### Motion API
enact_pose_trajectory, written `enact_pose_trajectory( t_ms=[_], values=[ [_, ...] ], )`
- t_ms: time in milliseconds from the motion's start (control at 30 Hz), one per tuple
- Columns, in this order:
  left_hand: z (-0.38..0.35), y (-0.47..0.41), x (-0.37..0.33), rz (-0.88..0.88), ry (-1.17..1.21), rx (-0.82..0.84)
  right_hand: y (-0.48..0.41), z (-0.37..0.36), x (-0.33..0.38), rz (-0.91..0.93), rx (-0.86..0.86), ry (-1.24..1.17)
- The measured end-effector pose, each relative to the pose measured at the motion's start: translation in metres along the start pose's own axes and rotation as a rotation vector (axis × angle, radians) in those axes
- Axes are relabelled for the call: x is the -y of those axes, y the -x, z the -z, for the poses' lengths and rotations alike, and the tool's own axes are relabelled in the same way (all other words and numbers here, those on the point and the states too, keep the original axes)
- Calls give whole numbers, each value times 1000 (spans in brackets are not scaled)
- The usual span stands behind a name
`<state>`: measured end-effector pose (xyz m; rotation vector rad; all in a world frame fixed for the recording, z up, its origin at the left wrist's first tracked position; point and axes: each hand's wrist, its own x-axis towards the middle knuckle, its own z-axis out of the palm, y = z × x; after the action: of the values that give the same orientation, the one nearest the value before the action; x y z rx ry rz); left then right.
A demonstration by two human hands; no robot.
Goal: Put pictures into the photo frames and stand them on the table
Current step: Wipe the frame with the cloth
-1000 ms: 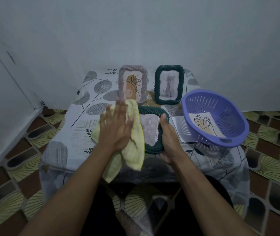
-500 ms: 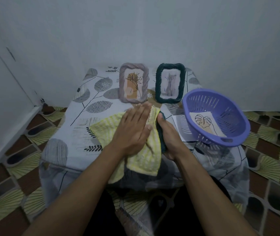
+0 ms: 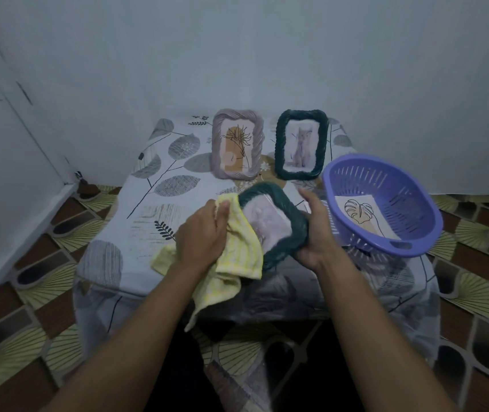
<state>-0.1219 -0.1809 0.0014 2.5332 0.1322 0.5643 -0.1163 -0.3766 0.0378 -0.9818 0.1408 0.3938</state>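
We faced a pale wall [image 3: 237, 55] and tiled floor [image 3: 14, 292]. The surface [image 3: 112, 233] lay open along its left half; a basket [image 3: 400, 203] crowded the right edge. A grey frame [image 3: 237, 113] and a green frame [image 3: 301, 113] stood upright at the back. Near the front edge our right hand [image 3: 314, 233], grip clamped, held a third frame [image 3: 267, 189], tilted; our left hand [image 3: 201, 233], grip closed on a rag [image 3: 237, 254], pressed it against the left rim.

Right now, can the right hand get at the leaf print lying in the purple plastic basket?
Probably, once freed. The right hand grips the dark green woven photo frame; the left hand holds a yellow cloth. The purple plastic basket sits just beside the right hand, open-topped, nothing covering the leaf print.
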Motion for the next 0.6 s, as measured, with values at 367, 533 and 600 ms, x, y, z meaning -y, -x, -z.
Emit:
enact_pose_trajectory(
  t_ms=[367,533,600],
  values=[
    [-14,19,-40,63,82,48,-8,-18,-30,207,-179,81],
    [-16,37,-39,-318,-222,285,-8,-10,-15,263,-238,303],
    [-16,32,-29,-441,-252,335,-4,-11,-18,259,-223,302]
  ],
)
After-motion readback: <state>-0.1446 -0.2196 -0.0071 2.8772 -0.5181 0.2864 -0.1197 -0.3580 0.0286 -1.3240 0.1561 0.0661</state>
